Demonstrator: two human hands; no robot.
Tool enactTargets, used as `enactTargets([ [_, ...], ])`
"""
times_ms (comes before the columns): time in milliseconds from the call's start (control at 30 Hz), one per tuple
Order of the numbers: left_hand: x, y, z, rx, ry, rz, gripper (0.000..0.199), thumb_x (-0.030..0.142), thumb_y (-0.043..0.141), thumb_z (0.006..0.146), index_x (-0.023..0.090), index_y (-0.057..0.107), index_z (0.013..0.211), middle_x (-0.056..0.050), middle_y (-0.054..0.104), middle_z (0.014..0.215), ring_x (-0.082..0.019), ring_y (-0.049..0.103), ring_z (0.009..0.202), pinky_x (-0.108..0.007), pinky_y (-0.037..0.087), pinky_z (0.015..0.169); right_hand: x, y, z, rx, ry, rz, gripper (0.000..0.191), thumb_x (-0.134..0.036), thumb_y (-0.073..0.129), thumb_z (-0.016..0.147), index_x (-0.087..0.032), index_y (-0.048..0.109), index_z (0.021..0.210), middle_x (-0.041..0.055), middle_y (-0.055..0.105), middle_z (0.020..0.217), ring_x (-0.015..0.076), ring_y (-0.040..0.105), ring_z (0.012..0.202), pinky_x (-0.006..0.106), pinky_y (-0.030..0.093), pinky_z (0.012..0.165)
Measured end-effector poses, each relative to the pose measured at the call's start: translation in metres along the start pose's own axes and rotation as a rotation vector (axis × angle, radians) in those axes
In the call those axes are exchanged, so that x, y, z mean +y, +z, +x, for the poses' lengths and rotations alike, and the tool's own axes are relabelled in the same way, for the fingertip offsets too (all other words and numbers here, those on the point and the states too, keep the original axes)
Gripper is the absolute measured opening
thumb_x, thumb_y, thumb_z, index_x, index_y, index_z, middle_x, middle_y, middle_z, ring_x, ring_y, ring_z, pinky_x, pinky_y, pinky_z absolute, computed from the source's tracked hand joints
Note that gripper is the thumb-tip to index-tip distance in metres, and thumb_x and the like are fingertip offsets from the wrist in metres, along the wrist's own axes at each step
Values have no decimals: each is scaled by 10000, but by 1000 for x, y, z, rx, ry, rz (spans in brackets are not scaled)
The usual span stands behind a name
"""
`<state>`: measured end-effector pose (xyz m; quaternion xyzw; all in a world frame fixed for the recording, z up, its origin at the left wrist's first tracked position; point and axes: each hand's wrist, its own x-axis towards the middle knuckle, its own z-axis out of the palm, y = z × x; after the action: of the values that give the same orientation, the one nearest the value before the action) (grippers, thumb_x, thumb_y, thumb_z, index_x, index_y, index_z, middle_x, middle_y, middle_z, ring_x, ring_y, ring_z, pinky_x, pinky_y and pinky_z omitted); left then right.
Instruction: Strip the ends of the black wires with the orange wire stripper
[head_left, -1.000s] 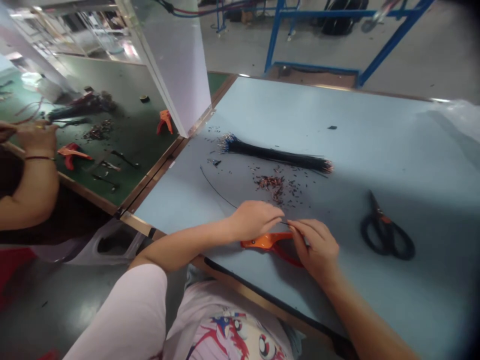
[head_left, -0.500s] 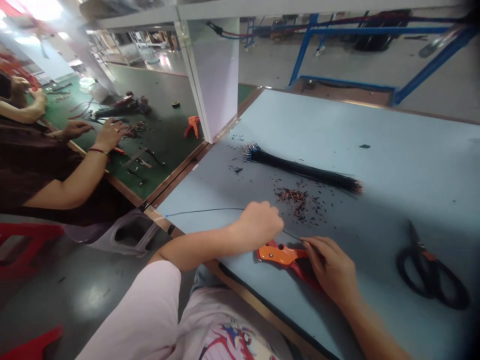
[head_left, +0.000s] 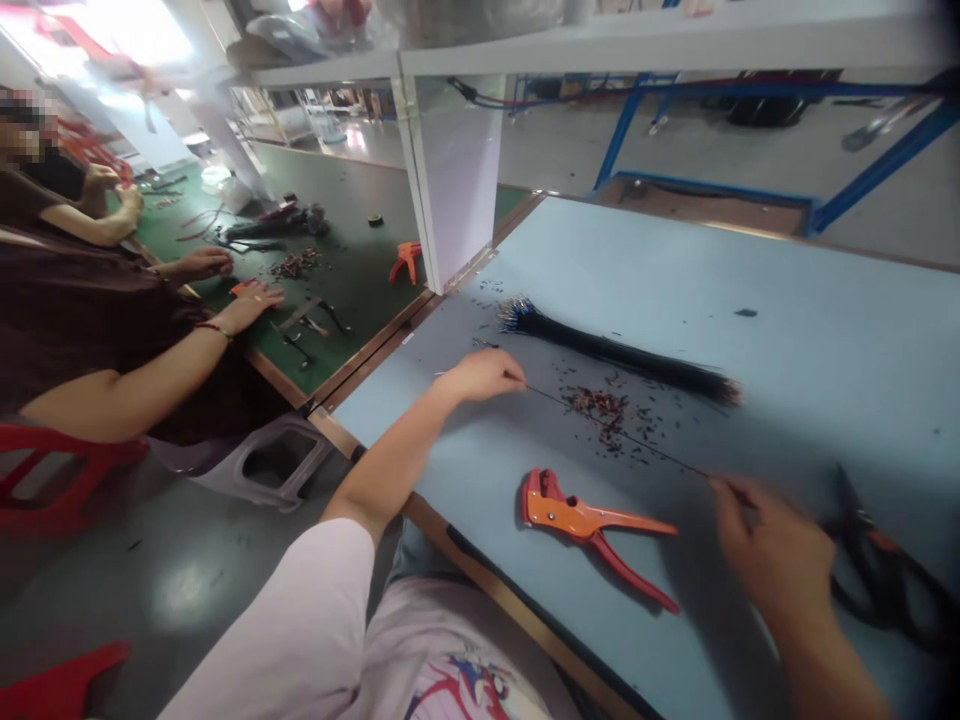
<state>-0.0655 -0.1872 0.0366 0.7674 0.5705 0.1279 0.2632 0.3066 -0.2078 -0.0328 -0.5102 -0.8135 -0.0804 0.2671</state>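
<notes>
A thin black wire (head_left: 622, 432) is stretched between my two hands above the blue-grey table. My left hand (head_left: 484, 376) pinches it toward one end, fingers closed. At the other end, my right hand (head_left: 776, 545) is closed on the wire between thumb and fingers. Below the wire lies an orange and red wire stripper (head_left: 574, 518), its handles spread, touched by neither hand. Beyond the wire rests a bundle of black wires (head_left: 622, 350) with bare tips. A scatter of small dark and brownish clippings (head_left: 600, 405) lies under the wire.
Black-handled scissors (head_left: 874, 560) lie beside my right hand. A white upright panel (head_left: 459, 180) stands at the table's far left corner. On the left, a co-worker's hand (head_left: 251, 305) rests at a green table (head_left: 360, 290) with another orange stripper (head_left: 406, 260).
My hands have moved apart, drawing the wire out between them. My right hand has moved right, off the wire stripper. My left hand has gone up and left.
</notes>
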Motion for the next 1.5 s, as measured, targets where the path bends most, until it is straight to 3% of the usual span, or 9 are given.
enactTargets([
  [200, -21, -10, -46, 45, -74, 180, 192, 285, 559, 848, 251, 738, 911, 6, 708, 962, -161, 618, 914, -238, 407, 716, -27, 5, -3, -1, -185, 134, 377, -390, 365, 973, -155, 637, 860, 97, 691, 796, 221, 651, 709, 314, 480, 648],
  [333, -23, 0, -59, 86, -100, 294, 264, 368, 673, 773, 198, 732, 965, -74, 680, 1019, -258, 577, 999, -331, 411, 832, -44, 7, -7, -68, -332, 176, 349, -356, 379, 978, -153, 624, 834, 85, 667, 790, 206, 628, 698, 325, 489, 686],
  [433, 10, 23, -48, 161, 89, 238, 330, 425, 581, 848, 196, 690, 1059, -65, 658, 1102, -220, 578, 1022, -322, 421, 884, -51, 8, -10, -81, -359, 178, 340, -349, 389, 975, -144, 623, 840, 91, 656, 789, 206, 624, 688, 325, 492, 669],
  [567, 79, 70, -16, 100, 305, 179, 344, 327, 427, 924, 167, 598, 1175, -72, 660, 1133, -224, 594, 1061, -351, 440, 883, -56, 6, -12, -89, -389, 170, 326, -321, 390, 972, -145, 626, 833, 88, 636, 771, 197, 612, 646, 315, 489, 616],
  [633, 104, 89, -6, 8, 307, 134, 349, 327, 375, 932, 158, 555, 1179, -85, 668, 1112, -243, 622, 1021, -387, 455, 851, -56, 4, -11, -85, -397, 162, 346, -311, 389, 967, -156, 609, 751, 80, 605, 708, 191, 583, 586, 309, 469, 558],
  [700, 115, 100, -3, -33, 246, 43, 380, 347, 298, 949, 152, 493, 1210, -97, 655, 1138, -243, 638, 993, -376, 476, 786, -57, 2, -10, -77, -400, 161, 341, -291, 399, 960, -156, 593, 714, 79, 590, 686, 192, 573, 575, 306, 459, 537],
  [867, 103, 96, -11, -80, 172, -58, 320, 372, 370, 924, 211, 487, 1176, -35, 660, 1121, -221, 627, 1013, -327, 478, 752, -60, -1, -7, -18, -392, 214, 177, -227, 481, 934, -129, 619, 880, 83, 629, 797, 186, 609, 673, 297, 492, 625],
  [1100, 95, 100, -10, -72, 297, -74, 234, 282, 402, 920, 180, 585, 1024, -38, 654, 1073, -170, 595, 1014, -264, 443, 781, -64, -3, -7, 62, -367, 250, 89, -186, 535, 913, -137, 609, 919, 72, 637, 809, 179, 611, 694, 296, 498, 670],
  [1500, 95, 101, -11, -73, 333, 53, 226, 297, 370, 930, 204, 567, 992, -26, 641, 1061, -163, 599, 977, -263, 420, 653, -63, -3, -9, -11, -347, 256, 114, -209, 519, 910, -151, 617, 916, 90, 653, 824, 202, 633, 704, 318, 512, 676],
])
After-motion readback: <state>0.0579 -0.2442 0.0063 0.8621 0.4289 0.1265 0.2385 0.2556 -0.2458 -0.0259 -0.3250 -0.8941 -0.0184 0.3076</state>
